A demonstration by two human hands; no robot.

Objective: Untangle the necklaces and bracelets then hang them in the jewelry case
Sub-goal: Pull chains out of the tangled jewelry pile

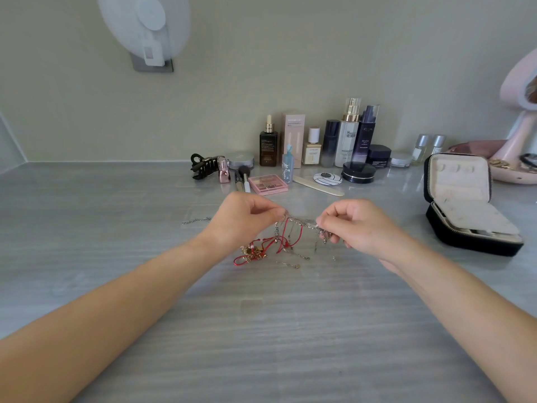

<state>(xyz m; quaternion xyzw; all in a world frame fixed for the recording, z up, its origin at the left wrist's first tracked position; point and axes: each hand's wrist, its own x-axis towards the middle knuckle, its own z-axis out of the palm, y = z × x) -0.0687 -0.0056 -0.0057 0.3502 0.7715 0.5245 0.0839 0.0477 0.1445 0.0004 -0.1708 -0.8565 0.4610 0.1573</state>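
While the left hand (244, 219) and right hand (357, 225) each pinch one end with curled fingers, one tangle (293, 226) of silver chains and red cords with gold charms stretches left-right at frame centre, strands drooping to the table (261, 330). One loose silver chain (197, 220) lies left, one open jewelry case (465, 205) right.

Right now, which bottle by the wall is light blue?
The small light-blue bottle in front of the tall pink box; the others are dark brown, cream, white, purple or clear.
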